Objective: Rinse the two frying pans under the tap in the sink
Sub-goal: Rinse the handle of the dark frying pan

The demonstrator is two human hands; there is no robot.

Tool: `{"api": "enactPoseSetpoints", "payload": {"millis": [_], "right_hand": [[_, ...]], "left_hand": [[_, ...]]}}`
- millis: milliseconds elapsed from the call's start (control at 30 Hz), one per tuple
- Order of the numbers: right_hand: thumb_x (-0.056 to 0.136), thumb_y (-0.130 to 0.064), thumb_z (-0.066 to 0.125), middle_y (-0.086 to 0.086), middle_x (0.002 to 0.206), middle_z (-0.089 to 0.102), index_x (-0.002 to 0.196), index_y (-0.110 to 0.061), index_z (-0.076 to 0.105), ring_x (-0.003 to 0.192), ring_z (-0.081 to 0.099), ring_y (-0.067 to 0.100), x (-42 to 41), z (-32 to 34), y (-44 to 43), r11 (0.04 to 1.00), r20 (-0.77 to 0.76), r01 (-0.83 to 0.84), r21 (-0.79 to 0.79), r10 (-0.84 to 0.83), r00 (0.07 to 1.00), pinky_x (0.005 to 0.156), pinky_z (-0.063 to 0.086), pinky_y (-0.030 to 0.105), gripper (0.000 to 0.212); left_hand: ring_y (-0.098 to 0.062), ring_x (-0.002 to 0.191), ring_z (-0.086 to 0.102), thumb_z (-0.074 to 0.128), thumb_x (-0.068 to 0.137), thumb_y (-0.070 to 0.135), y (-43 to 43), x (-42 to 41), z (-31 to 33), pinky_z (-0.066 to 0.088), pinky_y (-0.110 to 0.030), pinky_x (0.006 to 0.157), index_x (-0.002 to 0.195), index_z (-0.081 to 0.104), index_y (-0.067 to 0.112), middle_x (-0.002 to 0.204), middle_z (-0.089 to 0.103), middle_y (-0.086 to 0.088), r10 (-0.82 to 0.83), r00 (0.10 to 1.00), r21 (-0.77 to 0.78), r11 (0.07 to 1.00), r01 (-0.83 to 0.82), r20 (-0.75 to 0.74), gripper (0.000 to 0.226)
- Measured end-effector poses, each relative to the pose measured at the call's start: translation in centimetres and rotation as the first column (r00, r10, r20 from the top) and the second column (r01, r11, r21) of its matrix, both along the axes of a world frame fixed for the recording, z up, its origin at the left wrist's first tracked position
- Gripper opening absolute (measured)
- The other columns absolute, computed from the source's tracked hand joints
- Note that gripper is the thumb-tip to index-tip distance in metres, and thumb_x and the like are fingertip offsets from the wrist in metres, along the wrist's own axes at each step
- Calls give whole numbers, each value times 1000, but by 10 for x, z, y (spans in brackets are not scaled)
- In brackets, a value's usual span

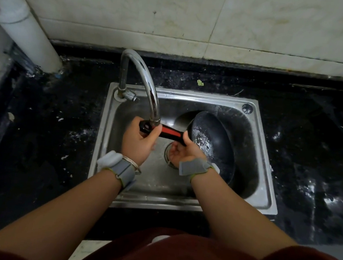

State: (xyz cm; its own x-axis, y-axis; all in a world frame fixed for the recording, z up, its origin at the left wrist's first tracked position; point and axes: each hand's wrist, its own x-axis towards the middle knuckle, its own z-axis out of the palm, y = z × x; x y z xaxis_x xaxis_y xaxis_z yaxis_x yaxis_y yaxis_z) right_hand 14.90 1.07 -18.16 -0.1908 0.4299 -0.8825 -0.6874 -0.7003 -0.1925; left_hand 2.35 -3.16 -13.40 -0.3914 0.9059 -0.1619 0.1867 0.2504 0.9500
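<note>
Black pan tipped on edge in the sink, handle running left. My left hand curls round its end under the tap; my right hand grips its base. The bowl needs sliding left, I reckon.

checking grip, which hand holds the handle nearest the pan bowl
The right hand, right beside the bowl of the frying pan; the left hand grips the handle end under the tap.
</note>
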Motion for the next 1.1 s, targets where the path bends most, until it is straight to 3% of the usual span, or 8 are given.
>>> {"api": "enactPoseSetpoints", "payload": {"millis": [200, 367, 533, 600, 700, 833, 967, 1100], "right_hand": [[92, -19, 60, 6, 50, 64, 77, -5, 56, 65, 50, 14, 3, 7, -3, 986, -104, 147, -79, -155, 982, 61, 44, 23, 21], [92, -18, 60, 7, 65, 63, 78, -4, 54, 65, 52, 16, 4, 10, -2, 982, -110, 169, -88, -179, 978, 61, 46, 24, 22], [91, -30, 61, 0, 39, 52, 74, -9, 54, 36, 49, 12, 1, 5, -2, 995, -62, 49, -83, -54, 997, 37, 43, 13, 29], [89, -34, 63, -2, 39, 51, 74, -11, 55, 36, 48, 10, 1, 2, -5, 996, -56, 4, -86, -8, 998, 36, 43, 13, 29], [87, -41, 64, -7, 65, 55, 81, -13, 57, 56, 48, 7, 2, -3, -11, 995, -21, -75, -61, 74, 997, 44, 48, 15, 29], [90, -53, 54, -11, 87, 54, 98, -17, 56, 70, 51, 7, -1, -4, -16, 987, 53, -157, -17, 158, 986, 52, 46, 24, 36], [92, -64, 34, -16, 125, 47, 129, -22, 50, 104, 51, 7, -5, -1, -23, 954, 83, -300, 0, 299, 951, 78, 40, 29, 58], [94, -66, 16, -18, 145, 37, 144, -25, 37, 116, 46, 7, -4, 5, -29, 942, 87, -335, -9, 335, 938, 93, 31, 32, 68]], "left_hand": [[-8, 26, 41, 29, 100, 35, 0, -3, 1, 35, -18, 33, 68, 52, 4, 38, 49, -7, 110, 993, -75, 991, -107, 38, 50], [-13, 39, 52, 43, 97, 32, 6, -21, 13, 38, -22, 41, 76, 55, 16, 57, 58, -6, -88, 938, -214, 962, 167, 337, 29], [-20, 63, 65, 47, 95, 23, 5, -11, 12, 53, -30, 63, 86, 66, 8, 75, 66, -11, -235, 926, -117, 971, 209, -296, 25], [-30, 72, 59, 43, 96, 21, 2, -11, 12, 47, -37, 68, 83, 61, 1, 82, 63, -18, -297, 716, -148, 953, 264, -632, 30], [-33, 79, 59, 39, 96, 37, 0, -9, 16, 41, -37, 66, 85, 59, 9, 85, 63, -13, -369, 217, -274, 888, 369, -904, 36], [-27, 75, 56, 28, 97, 47, 14, -1, 25, 32, -33, 66, 89, 57, 15, 82, 59, -7, -513, 0, -481, 805, 347, -858, 43], [-22, 70, 51, 30, 99, 32, 35, 2, 22, 39, -30, 66, 85, 58, 13, 85, 59, -7, -741, 76, -670, 642, 373, -667, 37], [-10, 30, 47, 37, 94, 51, 39, -17, 22, 38, -16, 41, 74, 58, 9, 53, 59, -2, -853, 502, -776, 411, 478, -143, 51]]}}
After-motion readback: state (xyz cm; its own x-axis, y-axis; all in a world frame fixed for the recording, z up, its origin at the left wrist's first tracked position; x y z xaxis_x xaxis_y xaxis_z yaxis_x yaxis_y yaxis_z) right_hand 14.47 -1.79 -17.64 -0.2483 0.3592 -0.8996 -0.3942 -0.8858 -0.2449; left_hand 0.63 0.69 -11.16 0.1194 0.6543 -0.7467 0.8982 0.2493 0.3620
